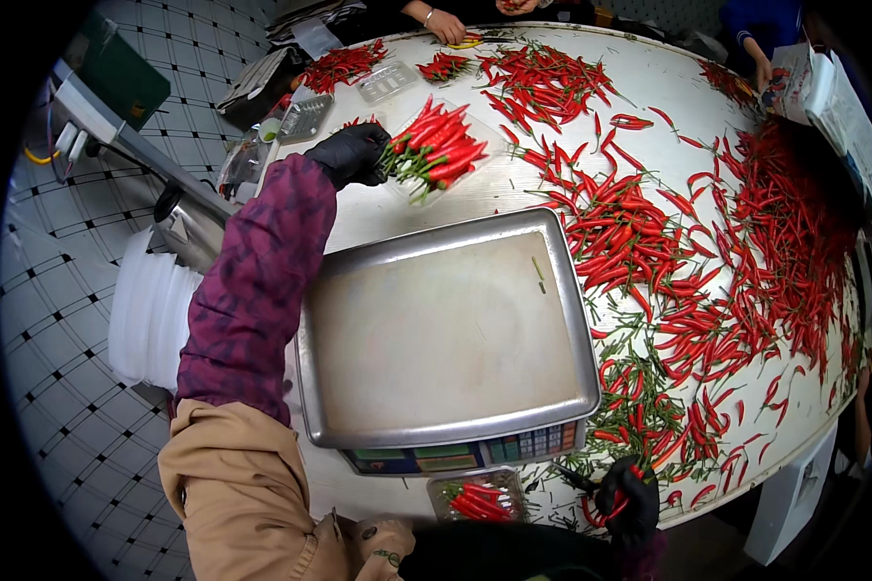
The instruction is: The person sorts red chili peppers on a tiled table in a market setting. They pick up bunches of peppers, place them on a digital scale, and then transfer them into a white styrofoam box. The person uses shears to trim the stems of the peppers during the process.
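My left hand [349, 154], in a black glove, grips the left side of a clear plastic tray [490, 145] heaped with red chili peppers [439, 145], their green stems towards me. Below it lies a digital scale with a wide steel pan [443, 334]; two cut stem bits rest in the pan. My right hand [628, 501], also black-gloved, is at the table's near edge around scissors [578, 479] with dark blades and red handles. Red chili shows by its fingers; whether it is held cannot be told. Another clear tray [439, 505] with some chilies sits between scale and body.
Piles of red chilies [625, 232] and cut green stems [632, 407] spread right of the scale. Empty plastic trays [386, 81] lie at the far left. White stacked containers [152, 312] stand left of my arm. Other people's hands [447, 27] are at the far edge.
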### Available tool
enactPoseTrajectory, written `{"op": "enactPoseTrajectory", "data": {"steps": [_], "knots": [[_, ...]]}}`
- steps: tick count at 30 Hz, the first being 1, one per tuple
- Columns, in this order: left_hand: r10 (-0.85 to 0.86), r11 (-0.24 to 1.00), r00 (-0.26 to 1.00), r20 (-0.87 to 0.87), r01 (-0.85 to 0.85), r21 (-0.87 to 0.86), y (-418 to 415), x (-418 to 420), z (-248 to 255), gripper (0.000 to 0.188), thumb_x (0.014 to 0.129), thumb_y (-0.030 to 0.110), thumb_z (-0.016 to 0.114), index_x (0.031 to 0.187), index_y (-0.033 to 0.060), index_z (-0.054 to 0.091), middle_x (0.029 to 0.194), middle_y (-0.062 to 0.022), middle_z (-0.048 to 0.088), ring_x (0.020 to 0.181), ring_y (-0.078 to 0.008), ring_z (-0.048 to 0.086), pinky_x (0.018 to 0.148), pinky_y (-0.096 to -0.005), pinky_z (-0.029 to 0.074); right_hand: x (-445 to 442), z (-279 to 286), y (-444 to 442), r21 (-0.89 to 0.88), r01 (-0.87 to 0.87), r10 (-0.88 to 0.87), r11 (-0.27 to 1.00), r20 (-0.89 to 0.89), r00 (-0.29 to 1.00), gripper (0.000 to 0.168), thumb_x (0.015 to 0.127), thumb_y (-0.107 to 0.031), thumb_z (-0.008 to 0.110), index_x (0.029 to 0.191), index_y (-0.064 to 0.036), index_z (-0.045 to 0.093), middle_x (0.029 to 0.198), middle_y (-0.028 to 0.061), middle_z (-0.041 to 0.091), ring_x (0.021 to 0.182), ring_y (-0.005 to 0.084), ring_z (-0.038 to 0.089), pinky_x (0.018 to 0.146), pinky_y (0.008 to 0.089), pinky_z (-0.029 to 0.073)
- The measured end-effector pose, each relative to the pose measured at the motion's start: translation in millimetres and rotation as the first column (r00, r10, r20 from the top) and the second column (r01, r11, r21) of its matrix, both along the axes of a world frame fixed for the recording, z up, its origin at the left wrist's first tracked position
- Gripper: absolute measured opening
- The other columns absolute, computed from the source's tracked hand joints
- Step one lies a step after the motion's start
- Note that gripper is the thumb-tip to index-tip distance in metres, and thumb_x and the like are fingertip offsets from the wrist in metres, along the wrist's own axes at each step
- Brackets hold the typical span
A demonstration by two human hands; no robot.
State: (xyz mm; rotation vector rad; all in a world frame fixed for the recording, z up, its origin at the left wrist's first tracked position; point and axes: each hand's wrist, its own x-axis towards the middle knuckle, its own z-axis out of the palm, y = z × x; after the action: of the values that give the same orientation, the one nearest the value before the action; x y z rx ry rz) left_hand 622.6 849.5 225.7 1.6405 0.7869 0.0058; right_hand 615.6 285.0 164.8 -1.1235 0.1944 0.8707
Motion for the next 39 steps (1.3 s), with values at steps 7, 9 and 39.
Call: {"op": "enactPoseTrajectory", "data": {"steps": [7, 9, 39], "knots": [[-0.343, 0.904, 0.916, -0.207, 0.382, 0.19, -87.0, -57.3, 6.6, 0.009, 0.082, 0.013, 0.055, 0.088, 0.008, 0.051, 0.07, 0.0024, 0.05, 0.06, -0.0056, 0.048, 0.052, -0.0213, 0.043, -19.1, 11.1, -22.2, 0.096, -0.033, 0.034, 0.995, -0.006, 0.999, 0.019, 0.086, -0.017, 0.048, 0.097, -0.001, 0.049, 0.063, 0.0086, 0.049, 0.043, 0.0156, 0.046, 0.039, 0.0265, 0.036], [-0.366, 0.847, 0.883, -0.293, 0.446, 0.29, -111.2, -71.1, 0.5, 0.009, 0.084, 0.016, 0.052, 0.089, 0.0083, 0.053, 0.069, 0.0024, 0.05, 0.061, -0.0052, 0.047, 0.052, -0.022, 0.042, -25.6, 13.4, -27.5, 0.108, -0.025, 0.024, 0.994, 0.007, 1.0, 0.02, 0.086, -0.017, 0.048, 0.098, -0.001, 0.049, 0.064, 0.0086, 0.05, 0.044, 0.0159, 0.046, 0.041, 0.0268, 0.037], [-0.007, 0.812, 0.961, 0.275, -0.156, 0.563, -250.8, -196.5, 12.9, 0.024, 0.085, 0.007, 0.054, 0.109, 0.0053, 0.055, 0.1, -0.0016, 0.059, 0.09, -0.0096, 0.053, 0.08, -0.0238, 0.043, -55.8, -32.6, 18.9, 0.446, -0.387, 0.541, 0.807, -0.297, 0.787, 0.027, 0.084, -0.013, 0.053, 0.107, -0.001, 0.049, 0.092, 0.0098, 0.055, 0.08, 0.0202, 0.057, 0.069, 0.0345, 0.05]]}}
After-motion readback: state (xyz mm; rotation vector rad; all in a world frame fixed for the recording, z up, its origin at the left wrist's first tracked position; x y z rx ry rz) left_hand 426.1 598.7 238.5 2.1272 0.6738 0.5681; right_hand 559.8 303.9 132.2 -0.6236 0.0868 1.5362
